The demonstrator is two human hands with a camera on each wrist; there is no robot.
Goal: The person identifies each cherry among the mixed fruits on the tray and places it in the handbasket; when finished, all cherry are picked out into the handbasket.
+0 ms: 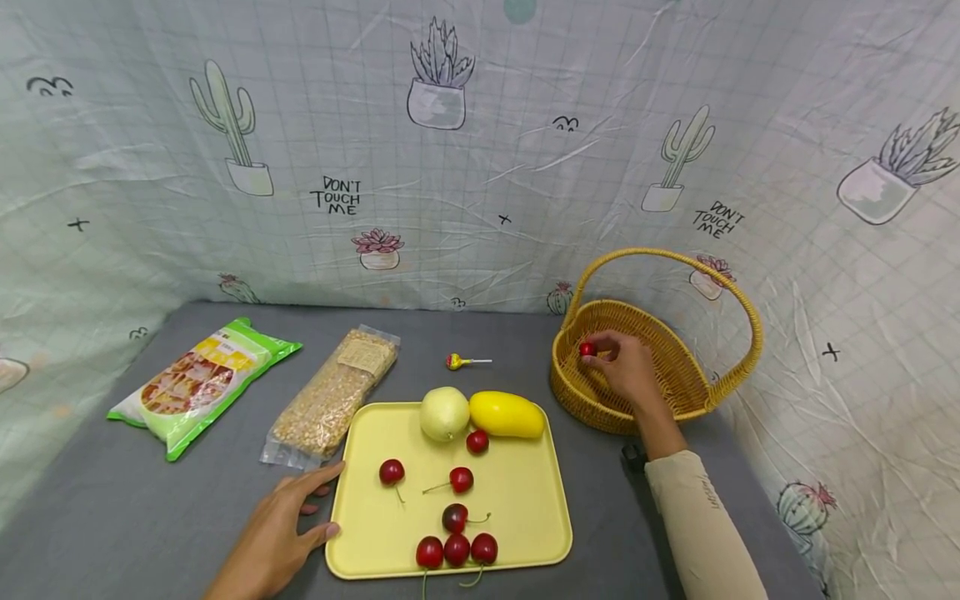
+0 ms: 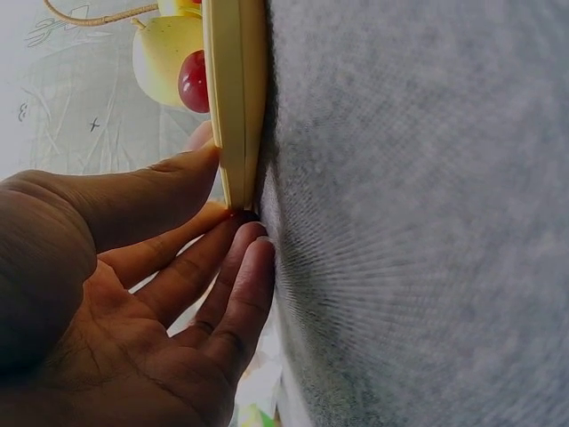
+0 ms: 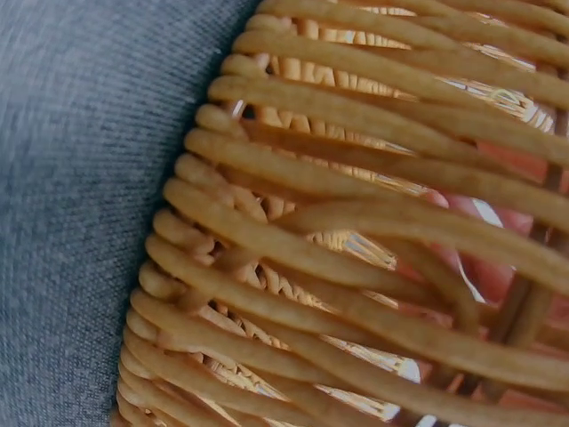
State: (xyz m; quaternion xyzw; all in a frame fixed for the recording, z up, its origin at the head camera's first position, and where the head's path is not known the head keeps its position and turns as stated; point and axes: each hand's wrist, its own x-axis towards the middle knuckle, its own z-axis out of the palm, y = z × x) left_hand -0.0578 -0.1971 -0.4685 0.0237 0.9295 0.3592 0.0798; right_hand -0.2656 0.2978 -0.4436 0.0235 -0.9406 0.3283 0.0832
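My right hand (image 1: 628, 367) pinches a red cherry (image 1: 587, 348) between thumb and fingertips, over the inside of the wicker basket (image 1: 577, 400). In the right wrist view the basket's woven side (image 3: 293, 205) fills most of the picture and hides nearly all of that hand. My left hand (image 1: 279, 527) touches the left rim of the yellow tray (image 1: 517, 517) with its thumb and fingertips, the fingers fairly straight. On the tray lie several dark red cherries (image 1: 461, 479), some with stems, a pale green round fruit (image 1: 444, 414) and a yellow oblong fruit (image 1: 507, 415).
Left of the tray lie a clear bag of pale grains (image 1: 337, 392) and a green-and-white food packet (image 1: 210, 383). Behind the tray is a wrapped lollipop (image 1: 457, 362). The basket's tall handle (image 1: 753, 325) arches over it. A printed cloth (image 1: 480, 183) hangs behind the grey table.
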